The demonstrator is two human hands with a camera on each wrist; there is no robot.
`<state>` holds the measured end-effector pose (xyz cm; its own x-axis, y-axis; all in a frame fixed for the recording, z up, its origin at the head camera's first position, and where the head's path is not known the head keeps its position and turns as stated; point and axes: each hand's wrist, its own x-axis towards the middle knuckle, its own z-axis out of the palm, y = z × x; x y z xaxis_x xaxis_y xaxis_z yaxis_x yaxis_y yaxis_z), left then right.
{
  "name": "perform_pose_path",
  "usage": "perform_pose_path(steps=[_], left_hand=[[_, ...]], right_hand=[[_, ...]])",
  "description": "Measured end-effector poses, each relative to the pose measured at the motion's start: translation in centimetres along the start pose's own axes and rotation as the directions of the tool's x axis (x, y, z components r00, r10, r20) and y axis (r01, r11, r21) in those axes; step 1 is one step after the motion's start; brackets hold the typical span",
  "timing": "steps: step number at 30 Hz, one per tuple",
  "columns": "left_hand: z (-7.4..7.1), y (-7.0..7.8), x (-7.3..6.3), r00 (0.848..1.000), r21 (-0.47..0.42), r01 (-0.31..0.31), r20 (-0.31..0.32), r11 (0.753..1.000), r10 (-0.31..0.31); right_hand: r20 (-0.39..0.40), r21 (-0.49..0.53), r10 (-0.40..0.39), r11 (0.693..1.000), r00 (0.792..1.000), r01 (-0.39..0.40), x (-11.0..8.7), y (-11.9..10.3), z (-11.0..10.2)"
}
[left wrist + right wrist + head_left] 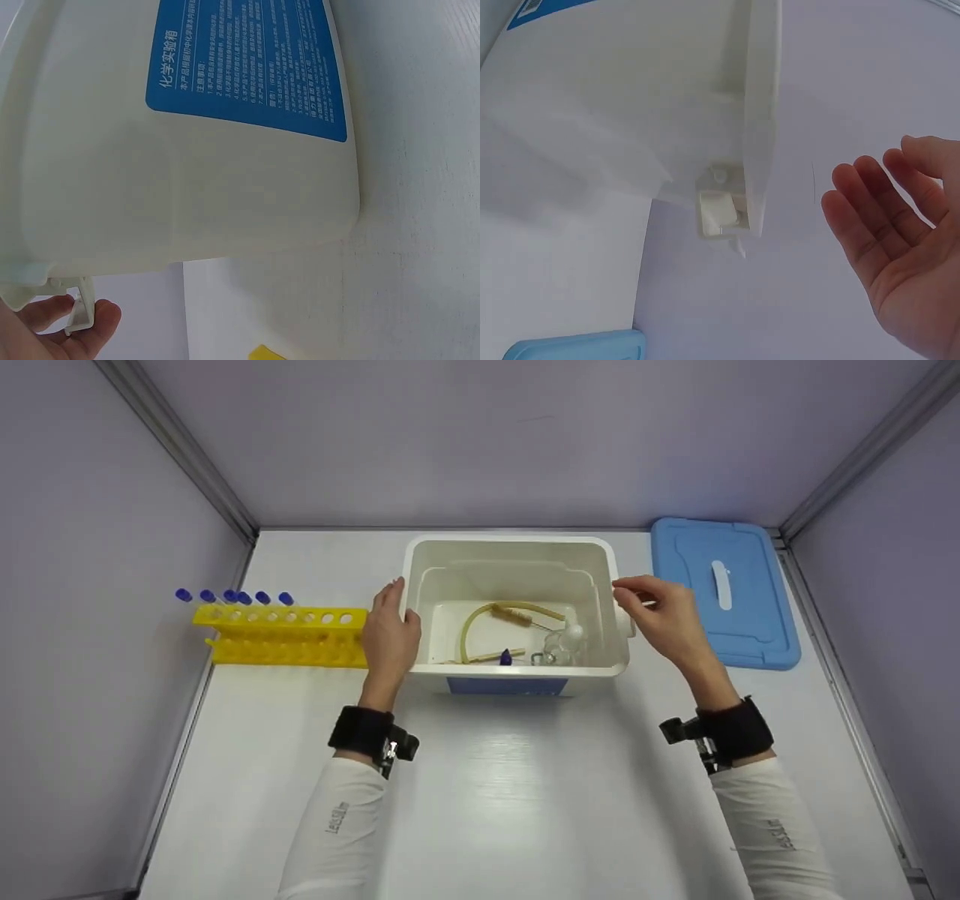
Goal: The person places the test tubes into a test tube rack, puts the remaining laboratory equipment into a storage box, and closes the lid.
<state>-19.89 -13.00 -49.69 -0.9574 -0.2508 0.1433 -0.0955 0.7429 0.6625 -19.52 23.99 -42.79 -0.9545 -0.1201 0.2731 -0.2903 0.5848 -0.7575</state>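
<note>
A white plastic box (517, 670) stands lidless with a blue label (247, 67) on its front. My left hand (391, 639) is at the box's left side. In the left wrist view, its fingers are round a small white latch (81, 315) under the rim. Beside the right rim is my right hand (664, 615), fingers loosely bent and holding nothing. The right wrist view shows it apart from the box's other latch (718, 214). Inside the box lie a yellowish tube (466, 630), a brush (511, 616), a purple-tipped piece (505, 658) and clear glassware (556, 645).
Left of the box, a yellow test tube rack (285, 652) holds several blue-capped tubes (231, 597), close to my left hand. A blue lid (750, 622) with a white handle lies at the right. Grey walls border the white table (487, 810).
</note>
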Motion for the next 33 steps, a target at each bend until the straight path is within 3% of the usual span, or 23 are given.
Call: perform_pose_path(steps=[9, 18, 26, 33], left_hand=[[0.1, -0.1, 0.0, 1.0, -0.004, 0.004, -0.002, 1.0, -0.004], [0.0, 0.1, -0.1, 1.0, -0.009, 0.01, 0.0, 1.0, -0.01], [0.0, 0.0, 0.0, 1.0, 0.001, 0.007, 0.002, 1.0, -0.007], [0.0, 0.0, 0.0, 1.0, 0.0, 0.006, 0.006, 1.0, -0.006]], right_hand=[[-0.097, -0.032, 0.003, 0.999, 0.995, -0.006, -1.4, 3.0, -2.4], [-0.054, -0.101, 0.116, 0.987, 0.992, -0.121, -2.7, 7.5, -2.9], [-0.018, -0.162, 0.255, 0.953, 0.967, -0.254, -4.0, 11.8, -2.4], [0.058, -0.329, 0.342, 0.894, 0.938, -0.305, -4.9, 15.0, -2.2]])
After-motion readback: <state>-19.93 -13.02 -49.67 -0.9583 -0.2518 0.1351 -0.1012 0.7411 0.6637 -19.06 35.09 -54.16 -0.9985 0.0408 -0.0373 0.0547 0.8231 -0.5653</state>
